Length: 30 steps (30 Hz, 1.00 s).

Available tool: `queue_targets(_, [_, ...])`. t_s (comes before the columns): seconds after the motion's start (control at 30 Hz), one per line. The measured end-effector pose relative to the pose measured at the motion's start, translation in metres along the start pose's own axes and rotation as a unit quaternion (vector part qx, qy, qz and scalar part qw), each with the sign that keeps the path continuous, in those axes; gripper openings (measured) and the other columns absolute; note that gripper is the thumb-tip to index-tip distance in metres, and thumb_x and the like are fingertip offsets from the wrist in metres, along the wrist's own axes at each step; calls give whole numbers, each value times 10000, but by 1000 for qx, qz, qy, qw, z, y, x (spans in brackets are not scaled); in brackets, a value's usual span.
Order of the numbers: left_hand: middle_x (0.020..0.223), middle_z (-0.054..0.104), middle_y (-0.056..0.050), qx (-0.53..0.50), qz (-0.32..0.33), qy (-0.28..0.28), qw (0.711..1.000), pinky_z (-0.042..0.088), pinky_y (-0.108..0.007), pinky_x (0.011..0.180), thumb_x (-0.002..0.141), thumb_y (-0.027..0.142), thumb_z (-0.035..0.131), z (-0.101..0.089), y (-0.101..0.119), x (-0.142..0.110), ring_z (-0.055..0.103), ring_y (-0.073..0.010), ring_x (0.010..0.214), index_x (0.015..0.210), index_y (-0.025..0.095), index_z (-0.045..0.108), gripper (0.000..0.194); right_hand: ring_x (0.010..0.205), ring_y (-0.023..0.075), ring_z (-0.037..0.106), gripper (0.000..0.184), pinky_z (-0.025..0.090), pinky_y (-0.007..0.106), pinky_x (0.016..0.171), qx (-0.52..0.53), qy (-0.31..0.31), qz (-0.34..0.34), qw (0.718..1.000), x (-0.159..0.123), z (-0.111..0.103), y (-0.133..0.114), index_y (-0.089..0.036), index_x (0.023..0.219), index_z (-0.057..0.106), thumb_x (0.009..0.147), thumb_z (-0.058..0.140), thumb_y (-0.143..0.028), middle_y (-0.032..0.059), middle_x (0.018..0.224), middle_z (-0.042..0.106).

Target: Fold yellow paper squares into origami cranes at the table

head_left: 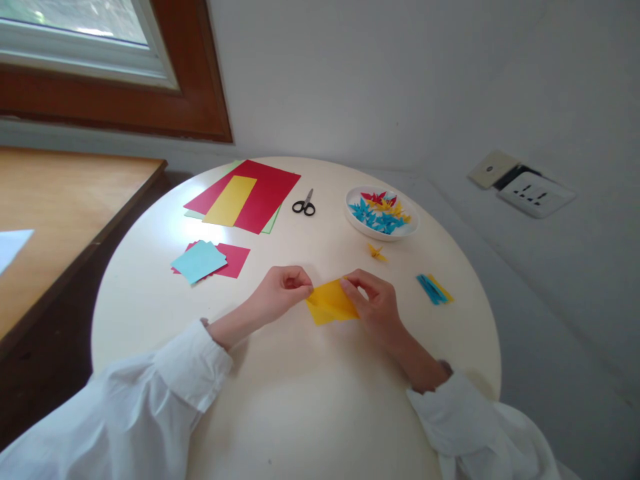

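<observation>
A sheet of yellow origami paper [331, 301] is held up between both hands above the round white table [280, 413]. My left hand [285, 288] pinches its left corner between thumb and fingertips. On the other side, my right hand [374, 300] is closed on the right edge, thumb on top. The sheet looks bent or creased along its lower part; whether it is folded there I cannot tell. Just beyond my right hand lies a small yellow paper crane [377, 253].
Behind the crane is a white dish [383, 235] of red, yellow and blue paper cranes. Black-handled scissors [304, 205] lie near large red sheets [273, 183]. Light-blue squares [200, 261] sit at the left, blue and yellow strips [433, 289] at the right. A wall stands behind.
</observation>
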State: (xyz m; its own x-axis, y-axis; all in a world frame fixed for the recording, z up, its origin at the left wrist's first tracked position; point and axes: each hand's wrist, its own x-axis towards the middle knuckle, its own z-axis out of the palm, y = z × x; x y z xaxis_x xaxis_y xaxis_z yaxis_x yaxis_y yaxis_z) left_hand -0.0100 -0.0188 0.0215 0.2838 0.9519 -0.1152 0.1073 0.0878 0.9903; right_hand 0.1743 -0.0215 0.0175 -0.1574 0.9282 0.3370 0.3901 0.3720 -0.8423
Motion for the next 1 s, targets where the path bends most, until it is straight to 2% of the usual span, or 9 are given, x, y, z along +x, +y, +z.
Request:
queue_targets(0.27, [557,499,44,37,-16,45,998,318,-205,493,637,204,525,-5,4,-1,428,-74,510,607,154,530,59,559,122,489,205,402,241,512,39,47,43,997,2,-6,8,-183,618,564,769,552,-320,-7,595,538])
queue_targets(0.43, [571,509,33,-39,-6,71,997,378,-226,571,660,243,542,-5,6,0,491,-101,586,620,159,514,97,568,125,499,203,401,241,518,72,45,55,995,2,-4,10,-184,623,576,761,562,-332,-11,597,540])
queue_targets(0.5, [625,543,14,-60,4,50,997,411,-244,625,690,308,561,-4,7,-1,525,-116,641,659,155,538,158,572,123,498,207,401,241,523,80,29,63,994,0,0,8,-184,625,575,762,561,-339,-10,602,537])
queue_targets(0.6, [701,591,-18,-38,6,-4,999,423,-249,630,704,360,574,-3,10,-3,544,-131,677,702,146,592,214,568,120,492,215,402,241,524,85,12,79,993,-2,5,6,-183,627,572,759,561,-352,-10,605,535])
queue_targets(0.83, [598,546,22,33,-6,-19,999,370,-217,534,677,251,519,-4,7,-3,481,-95,559,616,157,578,127,589,124,517,197,423,233,526,79,-30,96,992,-3,7,1,-169,666,602,738,570,-350,16,649,593])
queue_targets(1.0, [591,532,21,63,14,-71,995,380,-230,559,654,206,498,-3,4,-3,494,-106,578,586,157,543,95,641,136,567,167,457,247,576,91,-104,83,987,-3,10,-1,-170,738,621,733,574,-330,26,697,625])
